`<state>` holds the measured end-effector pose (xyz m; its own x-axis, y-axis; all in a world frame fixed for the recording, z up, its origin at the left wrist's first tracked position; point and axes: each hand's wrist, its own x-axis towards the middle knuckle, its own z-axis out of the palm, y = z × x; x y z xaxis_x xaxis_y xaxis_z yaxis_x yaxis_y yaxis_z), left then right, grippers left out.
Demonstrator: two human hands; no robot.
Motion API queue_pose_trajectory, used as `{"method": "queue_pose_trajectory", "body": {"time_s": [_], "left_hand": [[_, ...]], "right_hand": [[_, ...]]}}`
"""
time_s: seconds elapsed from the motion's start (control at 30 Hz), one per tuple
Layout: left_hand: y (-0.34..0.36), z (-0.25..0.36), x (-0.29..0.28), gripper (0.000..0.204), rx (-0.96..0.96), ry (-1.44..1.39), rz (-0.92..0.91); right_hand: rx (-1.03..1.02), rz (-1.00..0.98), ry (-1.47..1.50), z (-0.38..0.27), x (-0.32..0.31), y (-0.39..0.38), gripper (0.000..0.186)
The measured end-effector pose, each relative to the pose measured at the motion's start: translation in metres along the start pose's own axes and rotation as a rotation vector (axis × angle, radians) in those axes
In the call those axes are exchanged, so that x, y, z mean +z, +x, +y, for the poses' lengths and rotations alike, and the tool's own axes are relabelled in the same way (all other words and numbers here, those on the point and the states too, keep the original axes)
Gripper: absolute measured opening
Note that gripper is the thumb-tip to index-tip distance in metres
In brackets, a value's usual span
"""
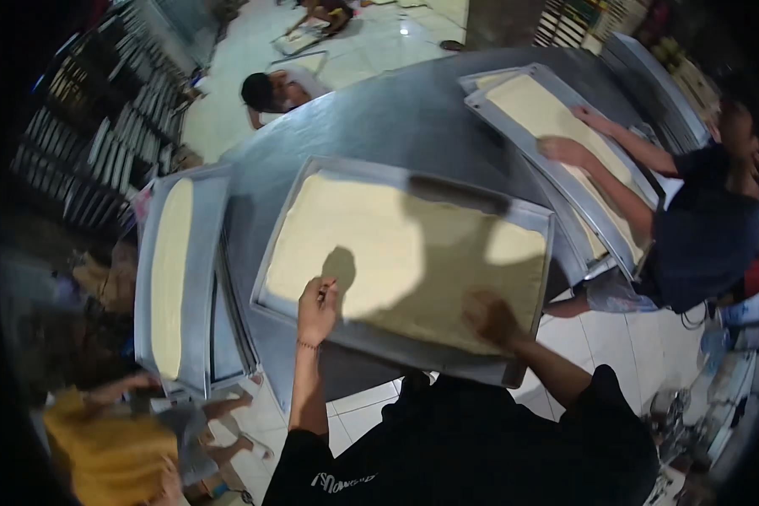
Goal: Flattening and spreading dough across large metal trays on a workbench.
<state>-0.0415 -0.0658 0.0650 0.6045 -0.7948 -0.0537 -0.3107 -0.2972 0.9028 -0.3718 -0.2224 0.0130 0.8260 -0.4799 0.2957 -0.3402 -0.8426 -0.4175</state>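
Observation:
A metal tray (543,270) holding a flat pale layer, like dough or batter (371,244), lies crosswise in front of me, partly shadowed. My left hand (319,308) is over its near left part, fingers closed on a small dark object (322,293) too small to name. My right hand (492,319) is low over the shadowed right part of the layer; motion smears its fingers, and I cannot tell whether they touch it.
Stacked trays with similar layers flank mine, left (214,194) and right (527,80), on the steel table (346,126). A worker in navy (700,219) handles the right tray. Another in mustard (110,447) is lower left; others crouch beyond the table (270,88). Slatted racks (93,135) stand left.

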Motion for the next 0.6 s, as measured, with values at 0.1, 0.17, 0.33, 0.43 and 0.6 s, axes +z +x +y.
{"method": "queue_pose_trajectory", "body": {"time_s": [0.1,0.17,0.33,0.43,0.6], "left_hand": [[0.064,0.048,0.08,0.023,0.323,0.191,-0.236],[0.094,0.069,0.156,0.03,0.498,0.323,-0.405],[0.111,0.058,0.302,0.037,0.869,0.64,-0.289],[0.11,0.055,0.352,0.037,0.859,0.645,-0.367],[0.129,0.049,0.377,0.025,0.962,0.572,-0.412]], "right_hand": [[0.347,0.476,-0.138,0.08,-0.014,0.03,0.049],[0.476,0.317,-0.355,0.119,-0.004,0.012,0.054],[0.468,0.27,-0.261,0.139,-0.003,0.012,0.056],[0.599,0.158,-0.215,0.158,-0.008,0.014,0.057],[0.609,-0.017,-0.223,0.164,-0.017,0.025,0.059]]}}
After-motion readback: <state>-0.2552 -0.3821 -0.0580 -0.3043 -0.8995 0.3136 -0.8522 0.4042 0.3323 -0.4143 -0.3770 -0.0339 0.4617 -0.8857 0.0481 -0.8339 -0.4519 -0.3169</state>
